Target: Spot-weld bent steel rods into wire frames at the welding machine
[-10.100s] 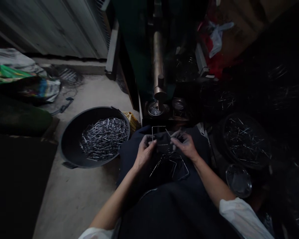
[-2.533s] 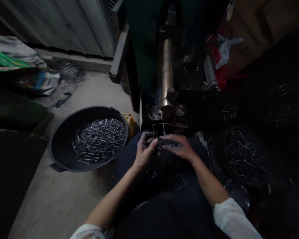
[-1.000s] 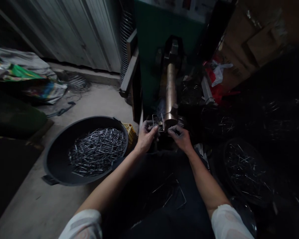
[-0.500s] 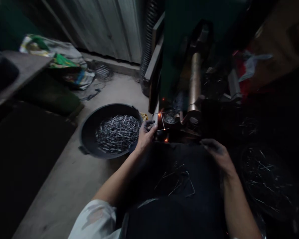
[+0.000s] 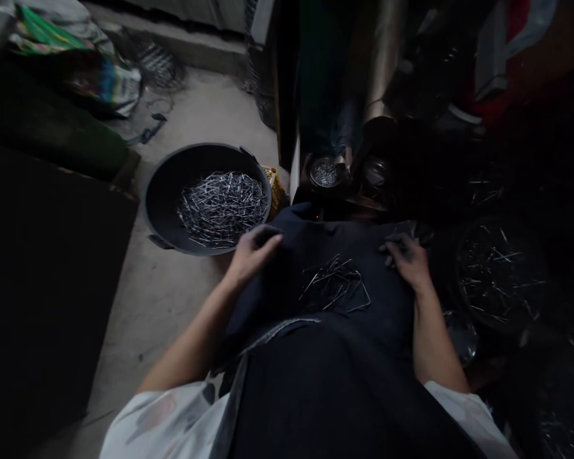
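Observation:
My left hand (image 5: pixel 253 255) is above the near right rim of a black basin (image 5: pixel 155 182), thumb stretched out and apart from the dark-tipped fingers. I see nothing in it. Inside the basin is a heap of bent metal wires (image 5: pixel 224 207). Over the right side of the dark apron (image 5: pixel 325 376) on my lap is my right hand (image 5: pixel 408 260), its darkened fingers loosely bent and apart, with nothing visible in them. Between the hands, several bent wire pieces (image 5: pixel 337 284) lie on the apron.
Ahead stands a machine with a metal cylinder (image 5: pixel 382 76) and a small dish of metal bits (image 5: pixel 325 172). A dim container of wires (image 5: pixel 502 274) is at right. A yellow crate (image 5: pixel 273 185) sits behind the basin; a printed sack (image 5: pixel 119 83) lies at far left.
The bent wire piece with glowing spots is gone from my left hand, which has moved left and back toward the basin. The sparks have mostly faded. The view has tipped downward.

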Demonstrator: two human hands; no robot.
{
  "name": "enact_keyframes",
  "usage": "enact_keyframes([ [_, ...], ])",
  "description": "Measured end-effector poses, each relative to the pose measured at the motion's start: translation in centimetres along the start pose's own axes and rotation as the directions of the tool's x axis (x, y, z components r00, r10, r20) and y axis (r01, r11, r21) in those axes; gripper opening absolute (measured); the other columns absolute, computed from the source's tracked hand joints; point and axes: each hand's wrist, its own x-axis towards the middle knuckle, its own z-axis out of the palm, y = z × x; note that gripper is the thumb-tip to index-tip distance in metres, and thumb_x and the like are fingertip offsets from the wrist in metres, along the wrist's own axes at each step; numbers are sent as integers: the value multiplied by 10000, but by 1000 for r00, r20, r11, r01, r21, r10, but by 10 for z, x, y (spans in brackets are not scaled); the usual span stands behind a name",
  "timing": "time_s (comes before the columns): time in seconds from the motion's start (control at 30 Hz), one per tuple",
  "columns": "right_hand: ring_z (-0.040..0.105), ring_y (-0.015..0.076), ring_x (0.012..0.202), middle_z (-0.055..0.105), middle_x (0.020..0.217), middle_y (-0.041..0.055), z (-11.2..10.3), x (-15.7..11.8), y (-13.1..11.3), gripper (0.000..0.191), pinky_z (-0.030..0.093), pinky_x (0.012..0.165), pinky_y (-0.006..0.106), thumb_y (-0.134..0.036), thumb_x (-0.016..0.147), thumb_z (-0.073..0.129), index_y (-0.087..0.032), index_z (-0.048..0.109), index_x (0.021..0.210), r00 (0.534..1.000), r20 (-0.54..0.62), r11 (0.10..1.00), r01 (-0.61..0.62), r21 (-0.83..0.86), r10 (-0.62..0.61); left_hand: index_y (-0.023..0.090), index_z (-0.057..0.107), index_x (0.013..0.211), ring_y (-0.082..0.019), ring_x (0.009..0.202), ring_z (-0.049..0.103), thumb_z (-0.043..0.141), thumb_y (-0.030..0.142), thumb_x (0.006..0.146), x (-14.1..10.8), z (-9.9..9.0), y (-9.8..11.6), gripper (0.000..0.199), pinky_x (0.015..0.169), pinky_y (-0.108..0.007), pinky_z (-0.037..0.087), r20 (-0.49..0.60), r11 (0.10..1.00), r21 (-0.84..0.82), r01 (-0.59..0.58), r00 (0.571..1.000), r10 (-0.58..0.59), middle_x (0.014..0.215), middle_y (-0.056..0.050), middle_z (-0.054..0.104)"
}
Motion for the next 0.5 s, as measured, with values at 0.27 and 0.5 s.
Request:
enact_keyframes([
  [0.27, 573, 90, 471, 708, 788, 26, 3, -6, 7, 344, 472, 453, 204, -480, 875, 655, -179, 650, 1040, 995, -84, 997, 62, 45, -58, 178, 665, 938, -230, 828, 631, 518, 277, 936, -19, 96, -2, 177, 656, -298, 473, 645, 575, 641, -508, 763, -44, 1000, -120, 648],
  [0.5, 581, 103, 502, 690, 748, 8, 5, -7, 10, 284, 464, 488, 213, -450, 900, 641, -190, 651, 1015, 975, -191, 993, 117, 8, -113, 154, 621, 1046, -262, 929, 656, 426, 115, 921, -26, 109, 0, 235, 744, -342, 520, 694, 443, 693, -569, 692, -198, 1066, -159, 639],
])
